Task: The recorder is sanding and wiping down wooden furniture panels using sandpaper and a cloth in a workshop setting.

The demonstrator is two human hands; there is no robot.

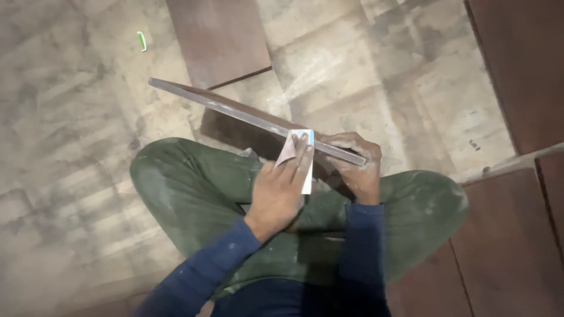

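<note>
Two hands meet at the near end of a long, thin dark board (252,114) that I see edge-on, slanting from the far left down to my lap: the left hand (282,191) lies flat with fingers (302,158) pressed together, holding a folded sheet of sandpaper (302,161) against the board's edge. My right hand (355,167) has its fingers curled around the board's near end, gripping it just beside the sandpaper. Beyond my crossed legs in green trousers (188,182), dusty floor (76,152) carries dark wood panels (217,38) and a small green object (141,41) at far left.
</note>
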